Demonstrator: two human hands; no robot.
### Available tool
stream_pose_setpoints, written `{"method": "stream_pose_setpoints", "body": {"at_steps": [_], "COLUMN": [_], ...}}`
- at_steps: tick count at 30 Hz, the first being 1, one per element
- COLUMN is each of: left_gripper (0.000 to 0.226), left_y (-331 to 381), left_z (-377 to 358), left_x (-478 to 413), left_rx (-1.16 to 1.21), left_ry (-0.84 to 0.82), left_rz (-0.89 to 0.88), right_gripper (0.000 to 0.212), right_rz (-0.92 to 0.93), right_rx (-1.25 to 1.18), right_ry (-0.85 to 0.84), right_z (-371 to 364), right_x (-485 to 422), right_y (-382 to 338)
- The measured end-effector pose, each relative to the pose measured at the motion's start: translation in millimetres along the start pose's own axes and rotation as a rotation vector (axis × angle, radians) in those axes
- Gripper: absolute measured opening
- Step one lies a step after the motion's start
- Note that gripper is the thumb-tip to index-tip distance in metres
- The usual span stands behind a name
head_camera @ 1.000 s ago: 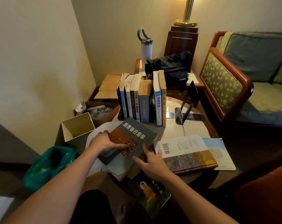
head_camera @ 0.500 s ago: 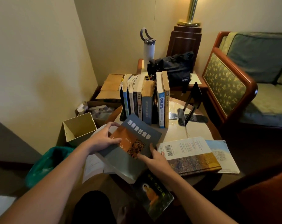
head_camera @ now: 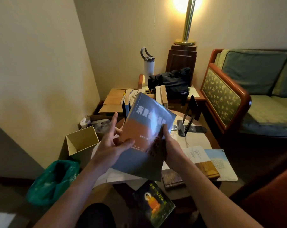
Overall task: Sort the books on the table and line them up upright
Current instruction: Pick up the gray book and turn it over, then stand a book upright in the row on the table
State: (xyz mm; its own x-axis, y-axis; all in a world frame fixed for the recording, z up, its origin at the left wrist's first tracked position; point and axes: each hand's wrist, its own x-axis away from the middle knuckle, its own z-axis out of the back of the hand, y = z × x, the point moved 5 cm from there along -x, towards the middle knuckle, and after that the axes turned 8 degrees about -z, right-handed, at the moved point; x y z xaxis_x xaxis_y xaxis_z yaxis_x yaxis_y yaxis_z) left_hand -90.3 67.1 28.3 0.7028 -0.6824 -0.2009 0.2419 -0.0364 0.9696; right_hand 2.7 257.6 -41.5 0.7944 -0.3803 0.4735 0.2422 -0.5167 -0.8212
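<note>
A brass lamp pole (head_camera: 188, 22) rises at the far right on a dark wooden pedestal (head_camera: 182, 61); left of it stands a white bottle (head_camera: 148, 68) with a grey loop handle, just beside a black bag (head_camera: 172, 83); a green-cushioned sofa (head_camera: 262, 96) fills the right; flat cardboard boxes (head_camera: 114, 99) lie far left; nearer, an open beige box (head_camera: 81, 142) stands above a green plastic bag (head_camera: 52, 180).
</note>
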Motion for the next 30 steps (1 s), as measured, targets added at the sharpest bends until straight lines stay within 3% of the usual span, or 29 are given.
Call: {"method": "stream_pose_setpoints", "body": {"at_steps": [4,11,14,21,27,30], "left_gripper": [0.095,0.069,0.061,0.068,0.069,0.060], "left_y": [20,27,9,24,21,21], "left_z": [-46,-96,-111,-150,-154,-158], "left_x": [-3,-26,-18,-16,-17,-15], "left_rx": [-0.056,-0.091,-0.136,-0.110,0.003,0.171], "left_ry": [0.007,0.014,0.011,-0.105,-0.172,-0.207], "left_rz": [-0.095,-0.238,-0.273,-0.276,-0.184,-0.067], "right_gripper": [0.080,0.051,0.036,0.083,0.078,0.094], "right_rz": [0.153,0.313,0.283,0.192,0.296,0.286], "right_rx": [-0.056,0.280,0.377,0.326,0.180,0.202], "right_ry": [0.007,0.080,0.110,0.183,0.247,0.258], "right_z": [37,95,108,99,76,64], "right_x": [9,32,38,53,64,66], "right_y": [-35,-80,-83,-61,-63,-71]}}
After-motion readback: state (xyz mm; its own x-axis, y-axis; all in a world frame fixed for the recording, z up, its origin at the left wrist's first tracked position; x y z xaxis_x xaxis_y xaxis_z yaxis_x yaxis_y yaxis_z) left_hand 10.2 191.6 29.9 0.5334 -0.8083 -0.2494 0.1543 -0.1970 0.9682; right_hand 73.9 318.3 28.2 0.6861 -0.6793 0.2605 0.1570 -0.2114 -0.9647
